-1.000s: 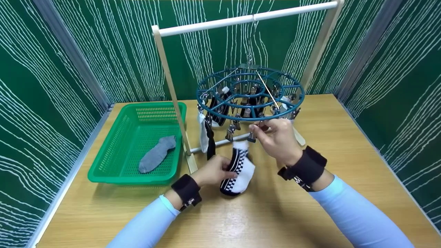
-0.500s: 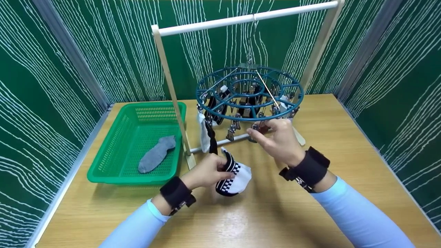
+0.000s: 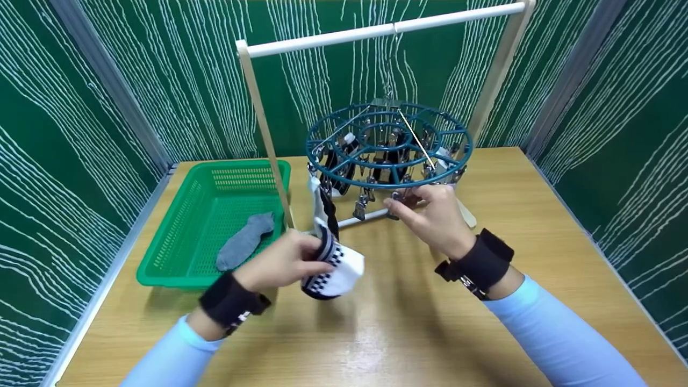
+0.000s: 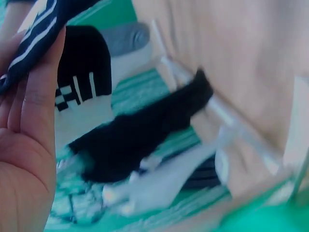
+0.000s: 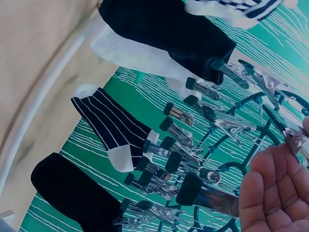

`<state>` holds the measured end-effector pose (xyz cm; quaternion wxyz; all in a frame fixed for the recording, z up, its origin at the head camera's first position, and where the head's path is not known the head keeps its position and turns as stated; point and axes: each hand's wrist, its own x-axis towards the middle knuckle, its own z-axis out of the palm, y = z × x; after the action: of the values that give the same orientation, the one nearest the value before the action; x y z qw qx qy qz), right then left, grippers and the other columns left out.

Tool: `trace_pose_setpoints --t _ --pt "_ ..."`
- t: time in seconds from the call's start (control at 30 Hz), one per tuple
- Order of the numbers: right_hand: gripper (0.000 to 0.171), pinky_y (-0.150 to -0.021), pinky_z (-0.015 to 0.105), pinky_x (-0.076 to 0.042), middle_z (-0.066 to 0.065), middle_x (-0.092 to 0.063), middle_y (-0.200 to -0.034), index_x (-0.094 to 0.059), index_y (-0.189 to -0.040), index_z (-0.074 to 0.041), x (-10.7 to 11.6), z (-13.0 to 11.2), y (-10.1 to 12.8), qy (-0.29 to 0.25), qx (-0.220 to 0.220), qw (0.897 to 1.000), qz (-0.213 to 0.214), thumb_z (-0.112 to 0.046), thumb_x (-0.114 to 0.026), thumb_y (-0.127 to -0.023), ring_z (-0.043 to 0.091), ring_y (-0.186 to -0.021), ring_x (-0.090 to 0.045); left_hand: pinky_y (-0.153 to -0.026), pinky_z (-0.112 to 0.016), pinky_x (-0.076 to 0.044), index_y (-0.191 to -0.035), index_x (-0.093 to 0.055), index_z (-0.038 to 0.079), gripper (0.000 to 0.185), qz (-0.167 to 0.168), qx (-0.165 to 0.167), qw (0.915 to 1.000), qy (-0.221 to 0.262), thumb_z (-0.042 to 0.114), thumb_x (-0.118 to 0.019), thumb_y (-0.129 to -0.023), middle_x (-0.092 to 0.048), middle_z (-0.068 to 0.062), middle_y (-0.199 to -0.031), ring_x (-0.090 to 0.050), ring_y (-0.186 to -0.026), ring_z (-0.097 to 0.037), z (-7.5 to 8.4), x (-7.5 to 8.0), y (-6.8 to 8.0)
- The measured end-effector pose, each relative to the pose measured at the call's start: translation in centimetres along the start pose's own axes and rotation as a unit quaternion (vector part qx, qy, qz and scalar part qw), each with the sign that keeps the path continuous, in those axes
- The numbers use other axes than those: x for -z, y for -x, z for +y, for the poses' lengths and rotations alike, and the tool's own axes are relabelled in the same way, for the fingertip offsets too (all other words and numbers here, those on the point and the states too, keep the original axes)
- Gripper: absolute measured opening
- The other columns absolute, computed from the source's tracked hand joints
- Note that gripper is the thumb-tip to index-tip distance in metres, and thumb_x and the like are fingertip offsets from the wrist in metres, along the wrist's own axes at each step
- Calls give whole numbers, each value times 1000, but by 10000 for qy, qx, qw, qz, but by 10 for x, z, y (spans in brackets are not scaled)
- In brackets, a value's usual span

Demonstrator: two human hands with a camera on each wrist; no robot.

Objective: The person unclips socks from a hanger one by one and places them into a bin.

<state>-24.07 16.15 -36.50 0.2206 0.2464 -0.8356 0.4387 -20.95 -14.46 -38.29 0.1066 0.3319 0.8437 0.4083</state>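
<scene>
My left hand [image 3: 282,263] pinches a white sock [image 3: 346,269] with black checks and stripes, held folded over above the table. The left wrist view shows the sock's striped band [image 4: 41,41] between thumb and fingers. My right hand [image 3: 438,217] is at the front rim of a round blue-green hanger [image 3: 395,185], pinching a metal clip [image 3: 395,200] that hangs from it. In the right wrist view, the curled fingers [image 5: 273,193] meet a clip [image 5: 292,133]. A black sock [image 3: 329,212] and a white sock [image 3: 316,191] hang at the hanger's left side.
The hanger hooks onto the white bar [image 3: 349,36] of a wooden stand. More socks hang farther in, including a striped one [image 5: 113,128] and a black one [image 5: 72,188]. A green basket [image 3: 161,271] at left holds a grey sock [image 3: 244,242].
My left hand has moved left with the checked sock, away from the right hand, and the sock's top has folded over. My right hand has stayed nearly still at the clip.
</scene>
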Motion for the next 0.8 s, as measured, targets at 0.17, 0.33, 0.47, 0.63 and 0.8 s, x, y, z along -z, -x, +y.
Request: trace_pose_setpoints --t 0.17,0.33,0.47,0.63,0.8 --pt "7 -75 11 -58 11 -82 -87 -83 -92 -1 1 0 0 -49 -49 10000 -2 -7 -84 -95 21 -76 -76 -77 -27 -66 -104 -80 0 12 166 205 9996 -73 11 -79 -99 -82 -13 -96 -73 -83 -10 0 32 18" --pt "8 -75 12 -59 11 -82 -88 -83 -92 -2 1 0 0 -66 -73 9999 -56 -9 -84 -96 22 -77 -77 -82 -28 -67 -109 -80 -3 15 450 452 9979 -106 8 -78 -99 -83 -17 -101 -79 -90 -22 -1 64 33" --pt "9 -75 10 -58 11 -82 -88 -83 -91 -1 0 -1 0 -108 -86 9999 -62 -9 -84 -96 22 -77 -77 -79 -24 -65 -112 -80 -5 18 662 761 9946 -225 8 -78 -99 -83 -19 -100 -80 -88 -21 -2 90 40" --pt "9 -74 9 -57 11 -82 -87 -83 -90 -2 -1 -1 -1 -137 -80 9998 -99 -9 -84 -96 22 -77 -77 -77 -22 -65 -111 -80 -5 18 843 1178 9891 -281 8 -78 -99 -82 -19 -100 -77 -85 -15 -13 117 43" --pt "10 -73 10 -57 10 -82 -86 -82 -88 -2 -1 0 -1 -65 36 9999 -81 -9 -84 -96 21 -75 -76 -72 -19 -63 -107 -78 -7 17 967 1474 9836 -389 9 -77 -100 -82 -17 -97 -74 -80 -7 -32 136 36"
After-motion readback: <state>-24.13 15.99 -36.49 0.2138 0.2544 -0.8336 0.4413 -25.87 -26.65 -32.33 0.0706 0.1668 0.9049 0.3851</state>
